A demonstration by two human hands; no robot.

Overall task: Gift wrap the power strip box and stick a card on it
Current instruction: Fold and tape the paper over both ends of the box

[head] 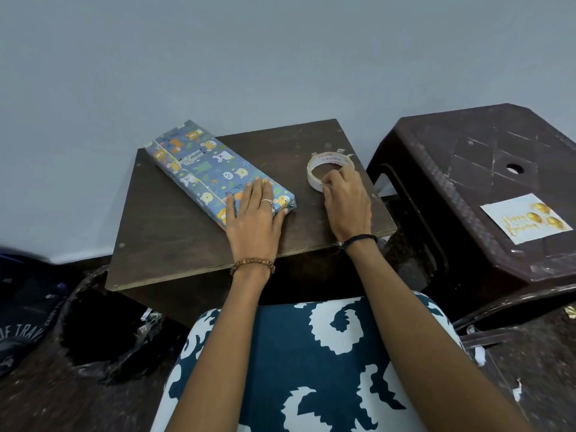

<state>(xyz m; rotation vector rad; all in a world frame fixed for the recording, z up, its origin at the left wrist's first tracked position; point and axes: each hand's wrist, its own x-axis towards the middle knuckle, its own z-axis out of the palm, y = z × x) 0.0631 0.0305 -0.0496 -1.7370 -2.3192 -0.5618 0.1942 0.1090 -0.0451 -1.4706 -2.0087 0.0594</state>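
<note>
The power strip box (205, 169), wrapped in blue paper with cartoon animals, lies diagonally on the small dark wooden table (187, 244). My left hand (254, 216) rests flat on its near end, fingers straight. My right hand (344, 198) is curled over the near edge of a white tape roll (324, 165) lying on the table to the right of the box; its fingertips pinch at the roll's edge. A white "Happy Birthday" card (526, 218) with gold balloons lies on the brown plastic stool (467, 169) at the right.
A grey wall stands right behind the table. A bin lined with a black bag (99, 332) sits on the floor at the left, beside a dark bag with white lettering (21, 325). Paper scraps lie on the floor at the right.
</note>
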